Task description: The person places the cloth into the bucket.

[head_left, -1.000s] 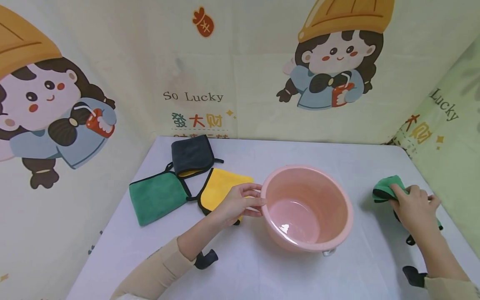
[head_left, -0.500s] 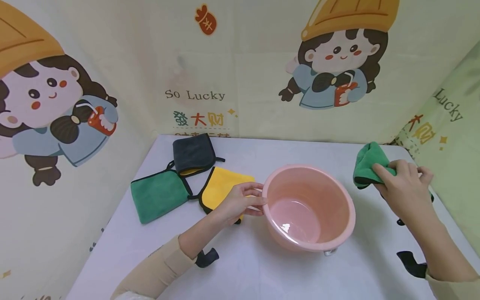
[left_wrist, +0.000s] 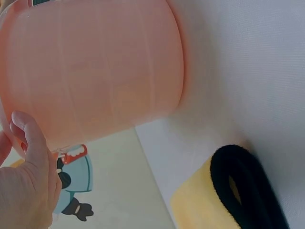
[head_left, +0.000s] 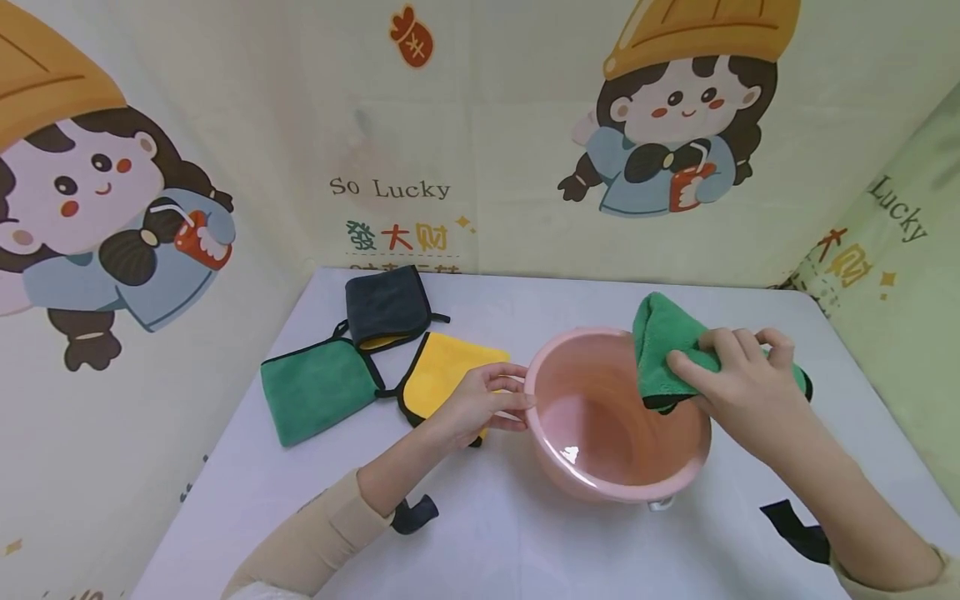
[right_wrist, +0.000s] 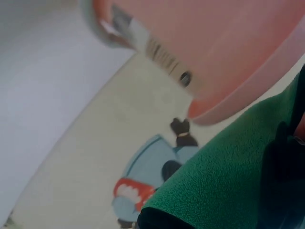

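A pink plastic bucket (head_left: 577,375) stands upright on the white table. My left hand (head_left: 480,404) holds its left rim; in the left wrist view the thumb lies on the outer wall (left_wrist: 95,71). A folded green cleaning cloth (head_left: 667,346) with black edging is pinched in my right hand (head_left: 742,383), overlapping the bucket's right rim in the head view. Close by the right wrist camera, the cloth (right_wrist: 214,176) spreads large beside the bucket's rim, and its far part is hidden.
Left of the bucket lie a second green cloth (head_left: 322,392), a dark grey cloth (head_left: 386,308) and a yellow cloth (head_left: 442,375), partly behind my left hand. A printed curtain (head_left: 517,167) borders the table (head_left: 525,558) at the back and sides.
My right hand has lifted the green cloth from the table's right side and carried it leftward to the bucket's right rim. The left hand stays on the bucket.
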`<state>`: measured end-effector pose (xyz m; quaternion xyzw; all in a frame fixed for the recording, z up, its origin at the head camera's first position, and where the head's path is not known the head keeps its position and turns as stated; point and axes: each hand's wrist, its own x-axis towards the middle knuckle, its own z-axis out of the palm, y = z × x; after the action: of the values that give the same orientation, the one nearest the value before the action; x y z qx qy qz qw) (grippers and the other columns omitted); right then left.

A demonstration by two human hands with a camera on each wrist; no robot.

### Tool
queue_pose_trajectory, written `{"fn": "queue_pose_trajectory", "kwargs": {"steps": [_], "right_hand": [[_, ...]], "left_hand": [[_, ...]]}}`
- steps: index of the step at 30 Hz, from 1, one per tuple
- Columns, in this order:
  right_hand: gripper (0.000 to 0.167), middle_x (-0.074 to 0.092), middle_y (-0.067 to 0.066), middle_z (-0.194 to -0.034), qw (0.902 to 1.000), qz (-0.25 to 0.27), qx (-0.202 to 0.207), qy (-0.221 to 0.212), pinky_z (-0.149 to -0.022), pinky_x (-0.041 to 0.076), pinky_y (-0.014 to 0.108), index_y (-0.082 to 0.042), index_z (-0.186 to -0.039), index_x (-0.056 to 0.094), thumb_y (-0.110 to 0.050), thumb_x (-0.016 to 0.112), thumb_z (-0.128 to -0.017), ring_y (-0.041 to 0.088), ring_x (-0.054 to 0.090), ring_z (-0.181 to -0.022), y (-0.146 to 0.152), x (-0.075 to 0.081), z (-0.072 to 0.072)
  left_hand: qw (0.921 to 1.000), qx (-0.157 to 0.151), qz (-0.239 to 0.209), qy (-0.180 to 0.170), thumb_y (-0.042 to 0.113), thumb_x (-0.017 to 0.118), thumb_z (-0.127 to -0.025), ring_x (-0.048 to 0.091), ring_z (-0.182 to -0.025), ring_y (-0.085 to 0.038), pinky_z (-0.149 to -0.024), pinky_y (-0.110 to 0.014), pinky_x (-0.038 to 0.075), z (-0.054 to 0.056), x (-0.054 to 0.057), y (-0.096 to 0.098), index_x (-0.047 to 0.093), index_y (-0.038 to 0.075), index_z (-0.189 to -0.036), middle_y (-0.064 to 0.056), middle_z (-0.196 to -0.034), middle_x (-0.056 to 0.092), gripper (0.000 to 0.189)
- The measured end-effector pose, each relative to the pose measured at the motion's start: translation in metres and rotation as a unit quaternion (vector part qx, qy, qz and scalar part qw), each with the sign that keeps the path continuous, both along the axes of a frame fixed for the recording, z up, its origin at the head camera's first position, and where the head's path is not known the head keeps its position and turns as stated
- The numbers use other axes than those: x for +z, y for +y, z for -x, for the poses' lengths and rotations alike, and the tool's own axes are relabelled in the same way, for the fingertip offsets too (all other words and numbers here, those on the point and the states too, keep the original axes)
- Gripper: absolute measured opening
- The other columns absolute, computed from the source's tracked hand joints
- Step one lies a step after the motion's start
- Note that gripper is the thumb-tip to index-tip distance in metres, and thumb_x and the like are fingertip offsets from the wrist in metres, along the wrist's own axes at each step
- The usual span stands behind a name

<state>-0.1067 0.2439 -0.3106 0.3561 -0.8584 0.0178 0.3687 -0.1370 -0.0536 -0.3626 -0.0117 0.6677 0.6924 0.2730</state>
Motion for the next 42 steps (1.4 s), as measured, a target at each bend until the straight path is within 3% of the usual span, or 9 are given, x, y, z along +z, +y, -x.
{"fn": "queue_pose_trajectory", "kwargs": {"steps": [4, 7, 11, 18, 19, 21, 24, 26, 42], "right_hand": [[0.042, 0.048, 0.021, -0.087, 0.9988, -0.018, 0.033, -0.03, -0.07, 0.025, 0.058, -0.015, -0.095, 0.053, -0.019, 0.011, -0.101, 0.039, 0.045, -0.072, -0.013, 0.0, -0.004], [0.024, 0.046, 0.02, -0.092, 0.9951, -0.045, 0.045, -0.075, -0.072, 0.028, 0.058, -0.016, -0.098, 0.049, -0.003, 0.029, -0.096, 0.038, 0.045, -0.078, -0.02, -0.001, -0.008], [0.037, 0.045, 0.016, -0.093, 0.9886, -0.072, 0.063, -0.117, -0.075, 0.03, 0.058, -0.018, -0.1, 0.048, 0.009, 0.051, -0.075, 0.034, 0.044, -0.083, -0.029, -0.006, -0.01], [0.031, 0.045, 0.013, -0.09, 0.9848, -0.092, 0.1, -0.108, -0.074, 0.034, 0.053, -0.019, -0.098, 0.049, -0.011, 0.019, -0.098, 0.029, 0.044, -0.081, -0.044, -0.019, -0.002], [0.029, 0.045, 0.012, -0.089, 0.9843, -0.094, 0.105, -0.106, -0.073, 0.035, 0.052, -0.019, -0.097, 0.049, -0.013, 0.02, -0.098, 0.028, 0.044, -0.08, -0.045, -0.021, 0.0], [0.008, 0.045, 0.01, -0.088, 0.9827, -0.1, 0.11, -0.11, -0.074, 0.035, 0.05, -0.019, -0.095, 0.049, -0.013, 0.044, -0.094, 0.025, 0.044, -0.079, -0.049, -0.024, 0.003], [0.035, 0.045, 0.007, -0.086, 0.9801, -0.11, 0.11, -0.123, -0.074, 0.035, 0.047, -0.019, -0.093, 0.049, -0.011, 0.075, -0.071, 0.023, 0.045, -0.078, -0.051, -0.028, 0.006], [0.049, 0.045, 0.006, -0.086, 0.9789, -0.117, 0.108, -0.129, -0.075, 0.035, 0.046, -0.02, -0.093, 0.05, -0.011, 0.084, -0.059, 0.022, 0.045, -0.078, -0.053, -0.031, 0.008], [0.038, 0.044, 0.002, -0.085, 0.9675, -0.14, 0.11, -0.18, -0.069, 0.033, 0.039, -0.025, -0.094, 0.051, -0.013, 0.077, -0.069, 0.019, 0.043, -0.078, -0.063, -0.051, 0.02]], "left_hand": [[1.0, -0.001, -0.002, -0.003, 0.008, 0.068, -0.08, 0.066, -0.073, -0.018, -0.068, -0.034, 0.054, 0.001, -0.001, 0.0, 0.054, 0.007, -0.12, -0.01, -0.092, 0.063, 0.042], [1.0, 0.001, 0.0, -0.006, 0.008, 0.069, -0.08, 0.066, -0.074, -0.018, -0.068, -0.034, 0.054, 0.001, -0.001, 0.0, 0.053, 0.007, -0.12, -0.01, -0.093, 0.062, 0.043], [1.0, 0.001, 0.003, -0.007, 0.009, 0.069, -0.08, 0.066, -0.075, -0.019, -0.069, -0.034, 0.054, 0.0, -0.001, 0.0, 0.054, 0.008, -0.12, -0.011, -0.094, 0.062, 0.043], [0.9999, -0.01, -0.002, -0.005, 0.009, 0.069, -0.08, 0.065, -0.072, -0.017, -0.068, -0.034, 0.054, 0.001, -0.002, -0.002, 0.052, 0.008, -0.121, -0.009, -0.093, 0.063, 0.044], [0.9999, -0.01, -0.002, -0.005, 0.009, 0.069, -0.08, 0.065, -0.071, -0.017, -0.069, -0.034, 0.054, 0.0, -0.002, -0.002, 0.052, 0.007, -0.121, -0.009, -0.093, 0.063, 0.044], [0.9999, -0.009, -0.003, -0.007, 0.009, 0.069, -0.08, 0.065, -0.071, -0.016, -0.068, -0.034, 0.054, 0.0, -0.001, -0.002, 0.052, 0.008, -0.122, -0.009, -0.093, 0.063, 0.045], [0.9999, -0.009, -0.002, -0.006, 0.009, 0.068, -0.081, 0.065, -0.071, -0.016, -0.069, -0.034, 0.054, 0.0, -0.001, -0.002, 0.051, 0.007, -0.123, -0.009, -0.093, 0.062, 0.045], [0.9999, -0.009, -0.002, -0.007, 0.008, 0.068, -0.081, 0.064, -0.071, -0.016, -0.069, -0.034, 0.054, 0.001, -0.002, -0.001, 0.051, 0.007, -0.123, -0.009, -0.093, 0.062, 0.045], [0.9999, -0.012, -0.005, -0.001, 0.009, 0.067, -0.082, 0.064, -0.071, -0.015, -0.068, -0.034, 0.054, 0.0, -0.003, -0.001, 0.051, 0.006, -0.123, -0.009, -0.091, 0.061, 0.043]]}}
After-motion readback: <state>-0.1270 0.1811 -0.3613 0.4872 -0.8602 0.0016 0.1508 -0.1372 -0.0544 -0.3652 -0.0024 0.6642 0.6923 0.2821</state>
